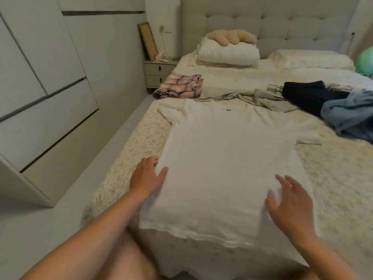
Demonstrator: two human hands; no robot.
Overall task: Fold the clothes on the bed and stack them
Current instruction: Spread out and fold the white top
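A white T-shirt [228, 158] lies spread flat on the bed, collar away from me, hem at the near edge. My left hand [147, 174] rests on the shirt's left side edge, fingers straight, thumb lying on the fabric. My right hand [290, 201] is over the shirt's lower right part with fingers spread; it looks blurred, and touching or hovering cannot be told. A folded pink plaid garment [181, 87] sits at the bed's far left. A crumpled grey-beige garment [264, 98], a dark navy garment [308, 93] and blue jeans [349, 116] lie unfolded at the right.
The bed [129, 154] has a cream fuzzy cover. White pillows [228, 53] with a beige plush cushion [232, 37] lie by the padded headboard. A nightstand [157, 73] stands left of the bed. Wardrobe doors [50, 87] line the left wall across a narrow floor strip.
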